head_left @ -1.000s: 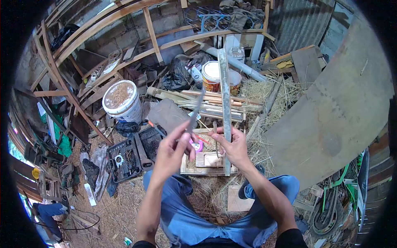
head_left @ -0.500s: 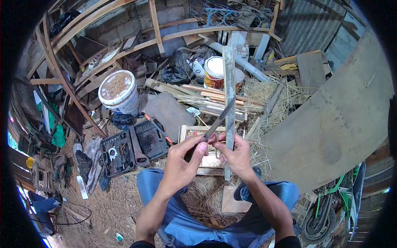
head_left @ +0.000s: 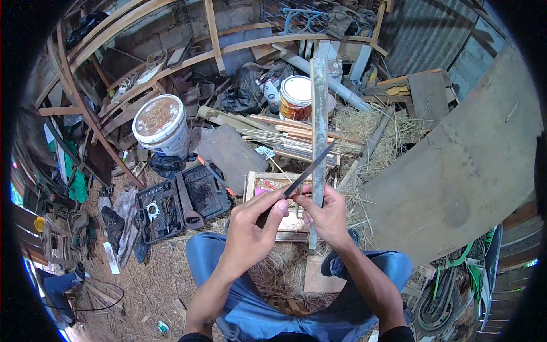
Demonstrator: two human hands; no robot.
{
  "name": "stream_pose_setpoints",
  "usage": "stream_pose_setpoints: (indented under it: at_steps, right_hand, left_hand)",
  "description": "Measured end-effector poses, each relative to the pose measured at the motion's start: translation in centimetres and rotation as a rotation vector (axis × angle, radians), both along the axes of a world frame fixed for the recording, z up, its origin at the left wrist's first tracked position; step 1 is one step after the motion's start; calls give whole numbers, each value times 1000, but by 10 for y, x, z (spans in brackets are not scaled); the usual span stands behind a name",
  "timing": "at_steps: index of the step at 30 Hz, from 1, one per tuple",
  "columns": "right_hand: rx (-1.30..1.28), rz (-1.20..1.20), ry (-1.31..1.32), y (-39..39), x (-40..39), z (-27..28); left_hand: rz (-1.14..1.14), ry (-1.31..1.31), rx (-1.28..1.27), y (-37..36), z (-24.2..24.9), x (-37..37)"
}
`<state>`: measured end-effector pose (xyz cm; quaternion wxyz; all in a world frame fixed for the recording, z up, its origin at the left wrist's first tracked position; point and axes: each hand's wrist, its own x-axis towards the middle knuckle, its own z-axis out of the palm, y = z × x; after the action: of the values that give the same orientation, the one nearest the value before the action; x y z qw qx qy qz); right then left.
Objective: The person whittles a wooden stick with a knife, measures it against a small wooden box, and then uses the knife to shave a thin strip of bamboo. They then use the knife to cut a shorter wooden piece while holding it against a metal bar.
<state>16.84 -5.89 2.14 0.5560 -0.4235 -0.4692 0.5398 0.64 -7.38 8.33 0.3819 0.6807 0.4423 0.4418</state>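
My left hand (head_left: 253, 233) is closed around the lower end of a long dark blade (head_left: 307, 172), which slants up to the right and narrows to a tip. That blade crosses in front of a long grey-white bar (head_left: 319, 108) standing nearly upright. My right hand (head_left: 326, 218) is closed with its fingers around the lower part of the bar. Between its thumb and fingertips, a small curved piece (head_left: 298, 211) sits beside the blade's base. The two hands nearly meet. Under them lies a wooden frame-like box (head_left: 250, 185), partly hidden.
An opened tool case (head_left: 162, 214) with a handsaw (head_left: 188, 199) lies to the left. Behind stand a white bucket (head_left: 162, 128) and a paint can (head_left: 296, 94). A large board (head_left: 450, 176) leans at right. Straw and wood strips (head_left: 296, 134) litter the floor.
The blade has swung a little to the right and down, its tip now past the bar's right edge, and it shows narrower. The bar's top has shifted slightly right. Both hands stay nearly in place.
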Motion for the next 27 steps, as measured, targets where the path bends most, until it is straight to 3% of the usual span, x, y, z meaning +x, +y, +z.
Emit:
stream_pose_setpoints:
  at_steps: [9,27]
  right_hand:
    - [3,-7,-35,0,-1,0]
    - [-16,16,-61,1,0,-1]
  left_hand:
    - [62,22,147,-2,-5,-1]
    - [107,91,190,-9,0,-1]
